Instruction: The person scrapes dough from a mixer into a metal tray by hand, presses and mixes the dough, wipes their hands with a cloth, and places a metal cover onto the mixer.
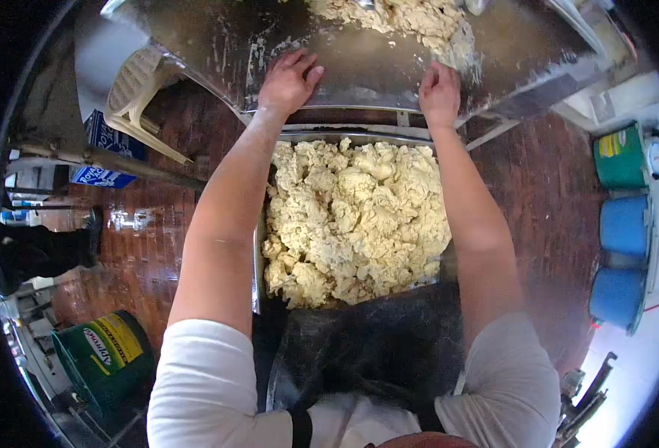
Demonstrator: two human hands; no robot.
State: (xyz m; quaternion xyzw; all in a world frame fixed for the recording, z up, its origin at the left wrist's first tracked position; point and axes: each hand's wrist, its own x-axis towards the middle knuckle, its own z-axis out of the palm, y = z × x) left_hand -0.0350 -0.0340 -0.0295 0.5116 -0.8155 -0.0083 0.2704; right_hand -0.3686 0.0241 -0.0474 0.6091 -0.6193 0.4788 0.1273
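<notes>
My left hand point(288, 82) lies on the metal table point(359, 71) near its front edge, fingers spread and nothing in its grasp. To the right, my right hand point(440, 97) is closed at the same edge, just below the pale dough point(411, 21) heaped at the table's far side. Whether anything is inside its curled fingers is hidden. Between my forearms, below the table edge, a metal tub point(258, 261) holds a large mass of lumpy, torn dough point(355, 216). Smears and scraps of dough stick to the tabletop.
A beige plastic chair point(132, 89) and blue boxes point(105, 175) stand left. A green bucket point(105, 358) sits lower left. Another person's dark-clothed leg point(46, 250) shows at the left. Along the right wall are a green container point(617, 157) and blue bins point(622, 228) on tiled floor.
</notes>
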